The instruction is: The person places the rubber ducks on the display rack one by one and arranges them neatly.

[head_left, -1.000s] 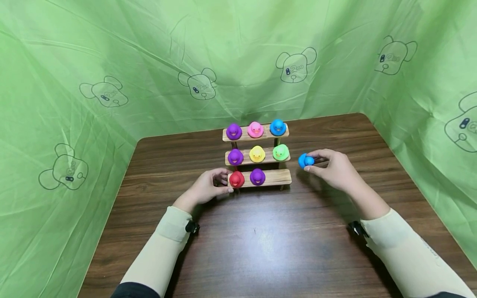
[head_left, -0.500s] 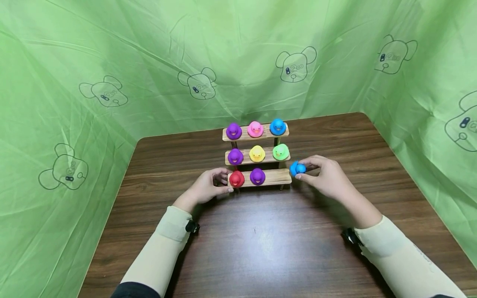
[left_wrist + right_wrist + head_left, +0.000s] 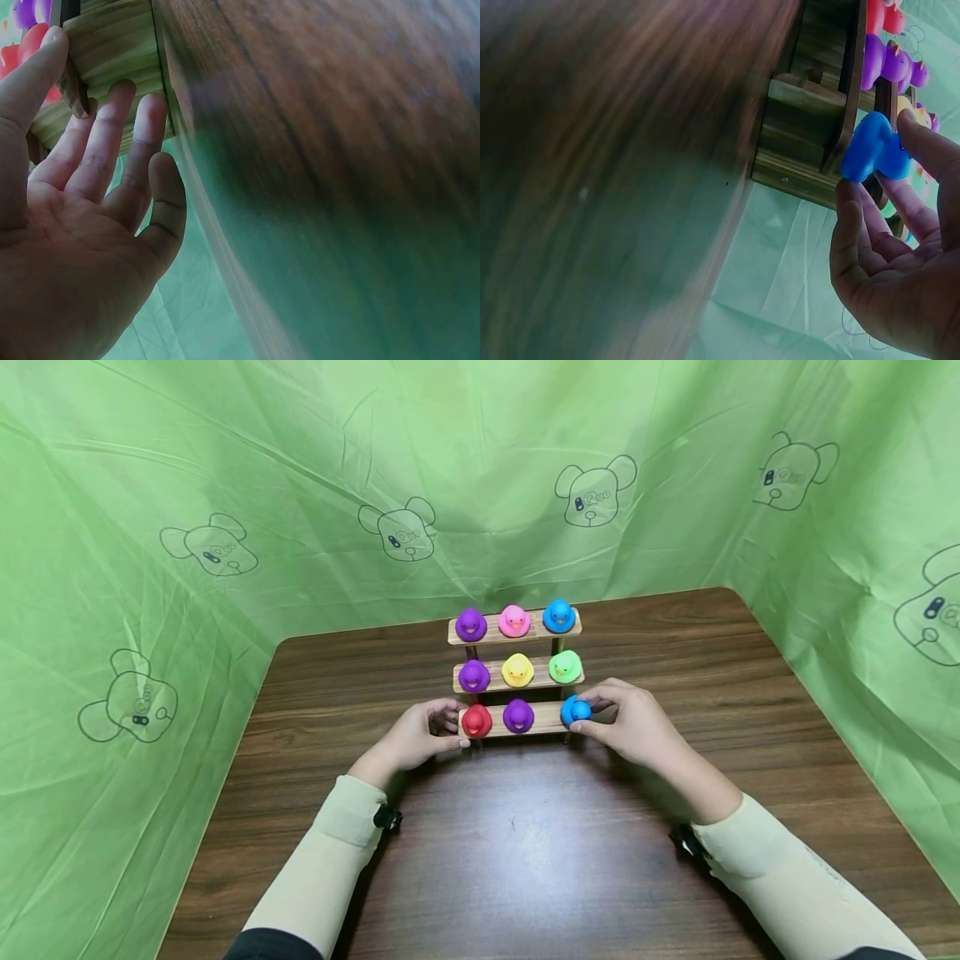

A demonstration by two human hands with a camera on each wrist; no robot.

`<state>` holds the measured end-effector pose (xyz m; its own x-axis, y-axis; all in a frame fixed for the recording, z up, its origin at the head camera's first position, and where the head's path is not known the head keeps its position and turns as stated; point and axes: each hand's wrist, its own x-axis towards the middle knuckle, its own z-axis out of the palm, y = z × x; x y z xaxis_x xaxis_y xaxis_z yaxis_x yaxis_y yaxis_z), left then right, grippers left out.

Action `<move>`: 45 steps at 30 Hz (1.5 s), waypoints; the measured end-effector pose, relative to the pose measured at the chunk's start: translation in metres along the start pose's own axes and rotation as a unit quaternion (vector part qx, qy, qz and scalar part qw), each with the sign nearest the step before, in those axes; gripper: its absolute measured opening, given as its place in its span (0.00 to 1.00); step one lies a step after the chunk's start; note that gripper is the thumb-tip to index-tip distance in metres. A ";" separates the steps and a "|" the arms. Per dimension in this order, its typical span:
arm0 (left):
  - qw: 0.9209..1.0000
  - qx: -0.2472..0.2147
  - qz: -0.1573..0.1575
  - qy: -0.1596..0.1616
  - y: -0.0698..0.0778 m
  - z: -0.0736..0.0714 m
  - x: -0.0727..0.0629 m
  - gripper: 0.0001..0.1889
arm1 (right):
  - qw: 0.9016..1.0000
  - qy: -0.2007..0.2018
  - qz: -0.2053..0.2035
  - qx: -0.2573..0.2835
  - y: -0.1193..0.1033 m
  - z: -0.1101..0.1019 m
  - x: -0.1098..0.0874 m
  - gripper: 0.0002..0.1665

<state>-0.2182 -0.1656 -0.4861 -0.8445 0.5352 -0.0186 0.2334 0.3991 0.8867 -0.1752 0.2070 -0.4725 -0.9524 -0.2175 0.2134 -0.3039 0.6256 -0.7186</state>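
A three-tier wooden stand [image 3: 549, 717] holds rubber ducks in rows. My right hand [image 3: 633, 723] pinches a blue rubber duck [image 3: 874, 148] between thumb and fingers at the right end of the lowest board. Whether the duck bears on the board, I cannot tell. At that board's left end, my left hand [image 3: 415, 735] grips the stand, thumb at the front and fingers behind and under. Beside the left thumb sits a red duck [image 3: 476, 721], with a purple duck [image 3: 518, 716] at mid-board. In the left wrist view the fingers touch the stand's side [image 3: 112, 45].
On the middle board sit a purple duck [image 3: 474, 676], a yellow duck [image 3: 517, 670] and a green duck [image 3: 566, 667]. The top board carries a purple [image 3: 471, 625], a pink [image 3: 514, 621] and a blue duck [image 3: 559, 617]. Green cloth [image 3: 480, 460] surrounds the brown table [image 3: 465, 860].
My right hand has moved left and slightly forward toward me, bringing the blue duck from beside the stand to the lowest board's right end. The left hand has stayed in place.
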 end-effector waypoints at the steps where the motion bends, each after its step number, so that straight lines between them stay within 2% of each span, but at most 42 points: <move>1: 1.000 0.000 -0.003 0.000 -0.004 0.000 0.001 0.26 | 1.000 0.000 -0.002 0.001 0.000 0.001 0.001 0.20; 5: 1.000 0.004 -0.009 0.005 -0.021 0.002 0.006 0.27 | 1.000 -0.004 -0.009 0.000 -0.002 0.005 0.003 0.20; 9: 1.000 0.003 -0.007 0.006 -0.028 0.001 0.007 0.29 | 1.000 0.001 -0.018 -0.012 -0.002 0.010 0.005 0.20; 21: 1.000 0.030 -0.004 0.000 -0.029 0.000 0.007 0.27 | 0.997 0.008 -0.021 -0.071 -0.004 0.015 0.005 0.20; 26: 0.999 0.039 -0.005 0.001 -0.030 0.001 0.009 0.27 | 0.997 0.014 -0.025 -0.074 -0.005 0.014 0.003 0.20; 35: 1.000 0.026 -0.004 0.004 -0.032 0.002 0.010 0.28 | 0.997 0.017 -0.025 -0.072 -0.006 0.015 0.003 0.20; 45: 0.999 0.043 -0.006 0.001 -0.033 0.001 0.010 0.27 | 0.997 0.014 -0.020 -0.071 -0.003 0.016 0.004 0.21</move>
<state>-0.2341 -0.1722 -0.5158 -0.8490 0.5277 -0.0279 0.2632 0.4681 0.8436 -0.1779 0.1922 -0.4798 -0.9394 -0.2236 0.2597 -0.3390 0.7174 -0.6086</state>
